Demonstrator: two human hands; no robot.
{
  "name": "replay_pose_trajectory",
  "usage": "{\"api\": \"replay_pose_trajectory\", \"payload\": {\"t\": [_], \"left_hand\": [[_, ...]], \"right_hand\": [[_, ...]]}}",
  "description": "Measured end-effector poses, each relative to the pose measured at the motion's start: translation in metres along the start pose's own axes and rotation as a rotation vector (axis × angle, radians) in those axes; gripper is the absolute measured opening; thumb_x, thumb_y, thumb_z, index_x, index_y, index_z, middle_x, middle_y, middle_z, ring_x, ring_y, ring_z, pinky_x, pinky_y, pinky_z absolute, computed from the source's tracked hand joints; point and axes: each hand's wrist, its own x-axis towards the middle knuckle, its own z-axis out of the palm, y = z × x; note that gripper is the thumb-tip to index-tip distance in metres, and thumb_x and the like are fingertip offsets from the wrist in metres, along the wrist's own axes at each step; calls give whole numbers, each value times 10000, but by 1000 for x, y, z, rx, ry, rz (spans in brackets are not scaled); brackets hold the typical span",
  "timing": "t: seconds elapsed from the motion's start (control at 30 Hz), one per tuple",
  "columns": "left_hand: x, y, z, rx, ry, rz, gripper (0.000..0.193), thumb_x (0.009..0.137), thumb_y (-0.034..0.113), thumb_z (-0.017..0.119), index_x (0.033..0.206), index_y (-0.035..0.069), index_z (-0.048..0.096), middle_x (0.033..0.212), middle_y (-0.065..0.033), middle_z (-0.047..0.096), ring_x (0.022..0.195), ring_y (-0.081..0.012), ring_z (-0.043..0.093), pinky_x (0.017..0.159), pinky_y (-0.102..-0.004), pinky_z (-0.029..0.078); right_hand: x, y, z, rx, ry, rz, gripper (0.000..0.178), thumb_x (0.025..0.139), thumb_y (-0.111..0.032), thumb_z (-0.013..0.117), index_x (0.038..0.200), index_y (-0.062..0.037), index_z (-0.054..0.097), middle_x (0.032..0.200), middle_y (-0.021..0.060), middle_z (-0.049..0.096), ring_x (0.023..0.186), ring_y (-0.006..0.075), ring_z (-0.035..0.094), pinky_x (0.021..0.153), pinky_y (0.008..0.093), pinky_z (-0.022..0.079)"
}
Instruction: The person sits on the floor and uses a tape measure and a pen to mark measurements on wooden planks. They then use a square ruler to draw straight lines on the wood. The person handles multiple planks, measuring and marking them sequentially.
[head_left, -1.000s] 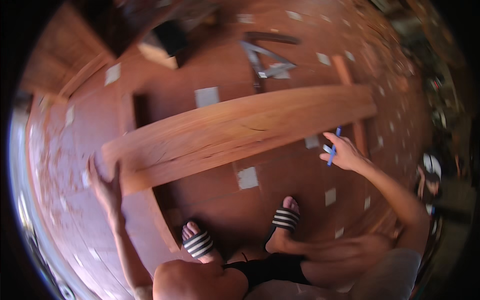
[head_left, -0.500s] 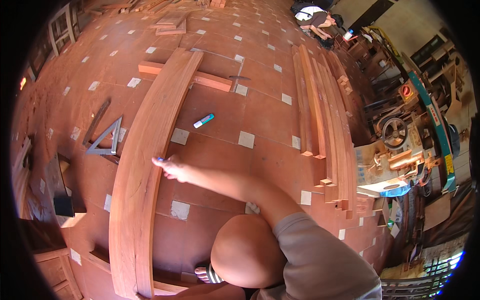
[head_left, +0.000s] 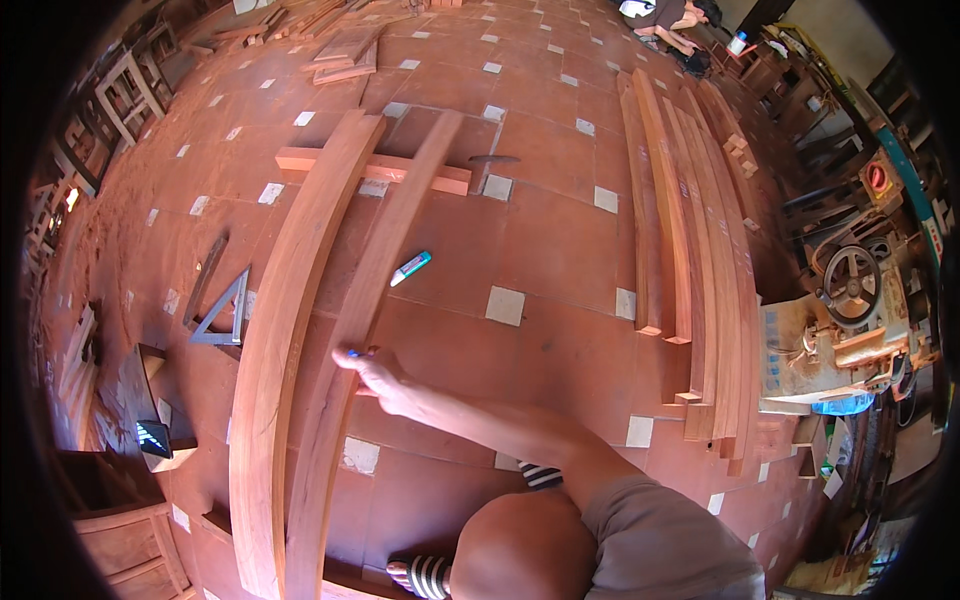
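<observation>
Across the block [head_left: 388, 168], near its right end, lies my narrow board [head_left: 362, 300], likely stiff, heavy, best taken mid-length by both edges; my right hand [head_left: 378, 380] grips its right edge, my left hand is unseen.

Right arm [head_left: 490, 424] extends forward and across to the left, elbow [head_left: 588, 462] slightly bent. Right hand [head_left: 378, 382]: fingers [head_left: 347, 358] curled, wrist [head_left: 405, 397] nearly straight. One bent knee [head_left: 525, 545] sits below the arm.

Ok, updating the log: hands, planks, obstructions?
Right hand gripping narrow reddish wooden plank; left hand out of view. Wider reddish wooden plank alongside. Teal-and-white tube just right of narrow plank.
</observation>
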Motion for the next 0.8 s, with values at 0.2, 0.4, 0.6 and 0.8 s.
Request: {"api": "replay_pose_trajectory", "payload": {"t": [0.2, 0.4, 0.6, 0.8], "left_hand": [[2, 79, 32, 94, -413, 194, 523, 760, 179, 938, 1150, 17, 630, 821, -140, 656, 838, -244, 662, 753, -375, 557], [-20, 177, 191, 23, -470, 449, 532, 730, 19, 878, 1157, 12, 560, 1073, -94, 652, 1028, -191, 660, 848, -348, 559], [-69, 245, 358, -122, -725, 409, 483, 931, 280, 819, 1219, -51, 616, 983, -94, 687, 833, -135, 636, 716, -286, 529], [-110, 299, 543, -311, -969, 225, 412, 1004, 321, 759, 1189, -13, 605, 949, -51, 679, 744, -93, 591, 600, -256, 451]], "right_hand": [[-9, -87, -109, 67, 241, -123, 694, 820, -503, 894, 1329, -114, 628, 1302, 66, 683, 1264, 203, 607, 993, 483, 532], [13, -158, -253, -6, 587, -72, 815, 798, -444, 892, 1464, -115, 560, 1490, 103, 586, 1400, 256, 496, 1041, 538, 468], [-19, -211, -381, -289, 920, -316, 680, 766, -387, 920, 1296, -29, 690, 1211, 128, 753, 1044, 307, 726, 856, 462, 571], [-173, -167, -468, -1007, 1418, -258, 762, 803, -417, 877, 1399, -14, 624, 1232, 242, 718, 1298, 417, 621, 1066, 490, 514]]}}
